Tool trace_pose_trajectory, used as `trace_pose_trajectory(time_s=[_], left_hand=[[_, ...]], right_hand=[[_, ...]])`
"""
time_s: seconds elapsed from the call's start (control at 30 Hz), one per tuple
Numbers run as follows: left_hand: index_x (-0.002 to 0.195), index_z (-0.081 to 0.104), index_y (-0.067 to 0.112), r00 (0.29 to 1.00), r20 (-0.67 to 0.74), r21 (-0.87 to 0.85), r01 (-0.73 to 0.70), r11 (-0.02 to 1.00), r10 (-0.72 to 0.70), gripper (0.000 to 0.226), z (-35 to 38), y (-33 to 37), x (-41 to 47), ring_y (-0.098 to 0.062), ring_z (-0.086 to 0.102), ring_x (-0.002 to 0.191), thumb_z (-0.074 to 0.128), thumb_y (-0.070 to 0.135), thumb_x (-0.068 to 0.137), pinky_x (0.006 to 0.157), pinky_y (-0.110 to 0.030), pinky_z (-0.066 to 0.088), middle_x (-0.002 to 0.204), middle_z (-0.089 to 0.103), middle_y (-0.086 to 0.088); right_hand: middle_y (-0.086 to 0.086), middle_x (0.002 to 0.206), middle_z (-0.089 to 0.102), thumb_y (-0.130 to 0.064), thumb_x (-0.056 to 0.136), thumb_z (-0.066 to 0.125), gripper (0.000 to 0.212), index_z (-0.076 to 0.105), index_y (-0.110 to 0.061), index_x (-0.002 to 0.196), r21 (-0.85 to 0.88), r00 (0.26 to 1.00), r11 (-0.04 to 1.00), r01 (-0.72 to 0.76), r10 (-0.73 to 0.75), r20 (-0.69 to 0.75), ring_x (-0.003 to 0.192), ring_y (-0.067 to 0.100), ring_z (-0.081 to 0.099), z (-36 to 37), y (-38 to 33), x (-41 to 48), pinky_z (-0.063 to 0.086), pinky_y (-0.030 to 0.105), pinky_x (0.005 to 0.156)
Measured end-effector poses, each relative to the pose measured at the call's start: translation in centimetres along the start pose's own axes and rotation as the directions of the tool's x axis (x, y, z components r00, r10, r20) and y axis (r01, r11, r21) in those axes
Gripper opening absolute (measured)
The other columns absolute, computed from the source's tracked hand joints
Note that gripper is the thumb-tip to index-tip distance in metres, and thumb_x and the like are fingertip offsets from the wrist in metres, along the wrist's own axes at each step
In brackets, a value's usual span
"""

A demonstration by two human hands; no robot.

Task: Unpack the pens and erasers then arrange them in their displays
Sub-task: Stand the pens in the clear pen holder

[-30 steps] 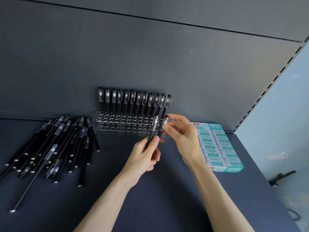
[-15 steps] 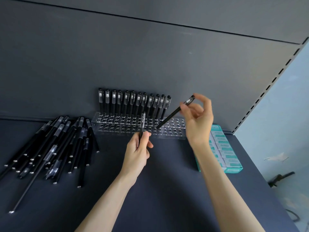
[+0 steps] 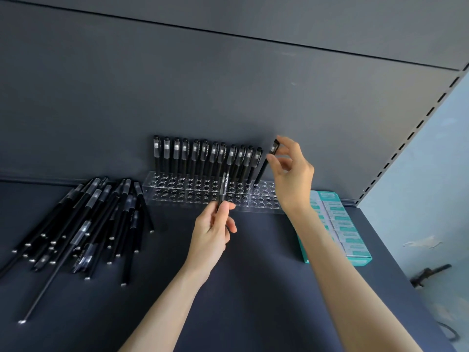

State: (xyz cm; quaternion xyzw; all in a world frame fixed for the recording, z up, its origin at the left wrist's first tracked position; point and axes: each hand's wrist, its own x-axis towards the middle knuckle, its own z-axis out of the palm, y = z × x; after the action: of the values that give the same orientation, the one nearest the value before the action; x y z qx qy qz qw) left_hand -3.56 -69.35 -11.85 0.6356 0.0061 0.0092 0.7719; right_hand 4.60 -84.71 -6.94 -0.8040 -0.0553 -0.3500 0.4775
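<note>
A clear acrylic pen rack [image 3: 177, 194] with many holes stands against the back wall, its rear row filled with several upright black pens [image 3: 203, 158]. My right hand [image 3: 291, 174] pinches the cap end of a black pen [image 3: 265, 166] whose tip sits at a rear-row hole just right of the standing pens. In front of the rack, my left hand [image 3: 213, 229] grips another black pen [image 3: 223, 189] upright by its lower end. A heap of loose black pens [image 3: 83, 224] lies on the shelf at the left.
A teal and white box of erasers [image 3: 340, 224] lies on the dark shelf [image 3: 253, 288] to the right of the rack, partly behind my right forearm. A slotted shelf upright [image 3: 416, 133] runs up the right side.
My right hand took one of two pens from the left hand, lifted it up and right, then brought its tip down to a rear-row hole. The left hand keeps one pen.
</note>
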Motion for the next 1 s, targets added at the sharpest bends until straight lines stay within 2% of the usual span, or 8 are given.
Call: trace_pose_trajectory(time_s=[0.3, 0.4, 0.53, 0.6, 0.67, 0.77, 0.83, 1.0], left_hand=[[0.095, 0.062, 0.012, 1.0, 0.001, 0.003, 0.008, 1.0, -0.008, 0.022, 0.2, 0.3, -0.1, -0.004, 0.033, 0.042, 0.047, 0.029, 0.099, 0.039, -0.013, 0.026, 0.059, 0.05, -0.001], [0.094, 0.062, 0.014, 1.0, 0.0, 0.023, -0.001, 1.0, 0.001, 0.022, 0.2, 0.3, -0.2, -0.004, 0.034, 0.042, 0.048, 0.03, 0.098, 0.04, -0.012, 0.027, 0.056, 0.047, 0.0], [0.093, 0.062, 0.016, 1.0, -0.015, 0.046, 0.019, 0.999, -0.019, 0.023, 0.1, 0.2, -0.2, -0.002, 0.035, 0.042, 0.047, 0.032, 0.098, 0.04, -0.011, 0.028, 0.053, 0.046, 0.005], [0.092, 0.061, 0.015, 0.999, -0.005, 0.035, 0.045, 0.998, -0.045, 0.021, 0.1, 0.2, -0.1, -0.002, 0.035, 0.041, 0.046, 0.029, 0.098, 0.04, -0.011, 0.027, 0.055, 0.047, 0.004], [0.092, 0.06, 0.015, 0.998, 0.036, 0.04, 0.045, 0.998, -0.047, 0.02, 0.2, 0.3, -0.2, -0.001, 0.036, 0.043, 0.046, 0.027, 0.099, 0.042, -0.011, 0.029, 0.056, 0.048, 0.004], [0.094, 0.061, 0.017, 0.992, 0.121, 0.076, 0.013, 0.997, -0.022, 0.019, 0.4, 0.3, -0.5, -0.001, 0.038, 0.047, 0.046, 0.028, 0.099, 0.046, -0.01, 0.033, 0.058, 0.047, 0.006], [0.094, 0.061, 0.015, 0.986, 0.165, 0.092, -0.001, 0.996, -0.014, 0.018, 0.5, 0.3, -0.7, -0.002, 0.037, 0.048, 0.048, 0.027, 0.099, 0.046, -0.012, 0.03, 0.058, 0.046, 0.006], [0.097, 0.064, 0.01, 0.98, 0.201, 0.113, -0.025, 0.993, 0.002, 0.016, 0.5, -0.1, -0.5, -0.008, 0.041, 0.049, 0.052, 0.021, 0.096, 0.044, -0.018, 0.034, 0.059, 0.052, 0.002]], right_hand=[[-0.005, 0.085, 0.064, -0.008, 0.088, 0.06, 0.033, 0.06, -0.018, 0.12, -0.148, 0.996, 0.989, 0.024, -0.011, 0.085, 0.075, 0.019, 0.063, 0.0, -0.1, -0.3, 0.052, 0.038, 0.08], [0.0, 0.086, 0.069, -0.01, 0.089, 0.06, 0.03, 0.061, -0.017, 0.118, -0.193, 0.996, 0.981, 0.016, 0.002, 0.089, 0.076, 0.021, 0.064, 0.0, 0.0, -0.6, 0.052, 0.042, 0.08], [0.001, 0.096, 0.069, -0.006, 0.088, 0.06, 0.034, 0.061, -0.016, 0.12, -0.174, 0.997, 0.985, 0.014, 0.0, 0.08, 0.084, 0.019, 0.066, -0.3, -0.2, -1.0, 0.052, 0.04, 0.084], [-0.001, 0.1, 0.066, -0.005, 0.087, 0.061, 0.035, 0.059, -0.016, 0.121, -0.117, 0.999, 0.993, 0.0, 0.005, 0.043, 0.085, 0.012, 0.064, -0.6, -0.5, -1.5, 0.052, 0.029, 0.082], [-0.008, 0.092, 0.065, -0.008, 0.086, 0.064, 0.03, 0.06, -0.019, 0.113, -0.003, 0.999, 0.999, -0.033, 0.033, 0.018, 0.079, 0.001, 0.061, -0.9, -1.0, -2.5, 0.047, 0.015, 0.074], [-0.011, 0.081, 0.069, -0.019, 0.085, 0.068, 0.015, 0.064, -0.025, 0.098, 0.188, 0.973, 0.963, -0.192, 0.162, 0.165, 0.075, 0.002, 0.063, -1.1, -1.5, -4.6, 0.047, 0.014, 0.071], [-0.008, 0.078, 0.072, -0.016, 0.084, 0.069, 0.017, 0.065, -0.023, 0.098, 0.31, 0.93, 0.9, -0.306, 0.213, 0.298, 0.074, 0.006, 0.066, -1.2, -1.6, -5.5, 0.049, 0.016, 0.07], [-0.003, 0.078, 0.073, -0.004, 0.084, 0.066, 0.022, 0.063, -0.018, 0.102, 0.394, 0.914, 0.849, -0.352, 0.22, 0.342, 0.075, 0.01, 0.068, -1.7, -1.6, -6.0, 0.049, 0.016, 0.071]])
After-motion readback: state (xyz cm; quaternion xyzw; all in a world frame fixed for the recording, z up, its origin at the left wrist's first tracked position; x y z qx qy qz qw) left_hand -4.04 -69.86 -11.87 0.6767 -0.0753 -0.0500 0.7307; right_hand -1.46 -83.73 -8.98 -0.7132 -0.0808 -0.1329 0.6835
